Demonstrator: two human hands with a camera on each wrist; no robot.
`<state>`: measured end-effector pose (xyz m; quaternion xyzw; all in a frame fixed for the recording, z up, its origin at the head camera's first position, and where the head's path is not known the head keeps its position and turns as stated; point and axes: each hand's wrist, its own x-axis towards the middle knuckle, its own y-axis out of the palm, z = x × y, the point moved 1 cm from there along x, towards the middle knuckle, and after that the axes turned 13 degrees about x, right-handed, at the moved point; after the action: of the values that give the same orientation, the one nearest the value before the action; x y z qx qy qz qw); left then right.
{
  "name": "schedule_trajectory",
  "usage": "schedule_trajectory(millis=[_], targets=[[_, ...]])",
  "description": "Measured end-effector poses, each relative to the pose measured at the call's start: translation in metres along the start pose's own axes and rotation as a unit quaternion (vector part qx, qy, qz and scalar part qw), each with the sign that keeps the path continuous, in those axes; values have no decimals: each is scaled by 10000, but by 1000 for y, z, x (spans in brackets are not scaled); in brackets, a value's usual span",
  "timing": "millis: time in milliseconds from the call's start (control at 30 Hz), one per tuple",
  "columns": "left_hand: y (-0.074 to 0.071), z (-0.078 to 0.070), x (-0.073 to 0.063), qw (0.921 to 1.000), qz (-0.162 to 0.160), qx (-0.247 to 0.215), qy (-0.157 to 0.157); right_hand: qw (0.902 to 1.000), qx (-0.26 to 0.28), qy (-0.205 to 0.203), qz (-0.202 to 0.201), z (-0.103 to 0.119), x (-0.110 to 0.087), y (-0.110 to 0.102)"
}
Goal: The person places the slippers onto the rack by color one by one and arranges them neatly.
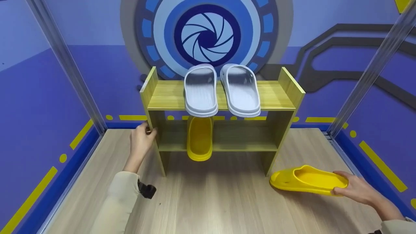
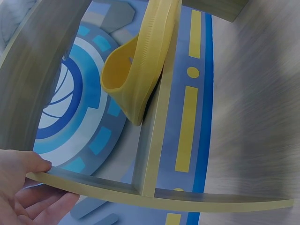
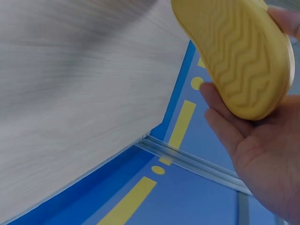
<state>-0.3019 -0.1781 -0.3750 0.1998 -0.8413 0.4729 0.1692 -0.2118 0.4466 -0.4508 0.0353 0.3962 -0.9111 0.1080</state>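
Observation:
My left hand (image 1: 141, 138) grips the left side panel of a small wooden shoe rack (image 1: 221, 148); in the left wrist view the thumb lies on one face and the fingers on the other. My right hand (image 1: 359, 190) holds a yellow clog (image 1: 302, 182) by its heel end, toe pointing left, near the rack's right leg. Its zigzag sole (image 3: 239, 56) faces the right wrist camera. Another yellow clog (image 1: 200, 139) rests on the rack's lower shelf, left of the middle. Two light grey clogs (image 1: 201, 92) sit side by side on the top shelf.
The rack stands on a pale wood-grain table (image 1: 211, 201). Blue printed walls (image 1: 42, 97) with yellow dashes enclose it at the back and sides. Metal posts (image 1: 71, 65) rise at both back corners.

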Motion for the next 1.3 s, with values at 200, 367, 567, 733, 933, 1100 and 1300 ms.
schedule_trajectory(millis=[200, 367, 567, 733, 933, 1100, 1300], targets=[[0, 0, 0, 10000, -41, -52, 26, 9968, 580, -44, 542, 5, 1, 8], [0, 0, -1, 9998, -131, -119, 58, 9943, 800, -67, 701, 12, 5, 19], [1, 0, -1, 9998, -134, -125, 42, 9889, 1155, -299, 890, 20, 14, 33], [0, 0, 0, 9998, -157, -106, 56, 9815, 1464, -659, 1044, 33, 21, 43], [0, 0, -1, 9997, -191, -137, 67, 9735, 1794, -1000, 1007, 52, 23, 50], [1, 0, -1, 9997, -209, -98, 116, 9649, 2103, -1270, 929, 68, 20, 52], [0, 0, -1, 9997, -197, -84, 107, 9355, 2824, -1943, 859, 85, 19, 57]])
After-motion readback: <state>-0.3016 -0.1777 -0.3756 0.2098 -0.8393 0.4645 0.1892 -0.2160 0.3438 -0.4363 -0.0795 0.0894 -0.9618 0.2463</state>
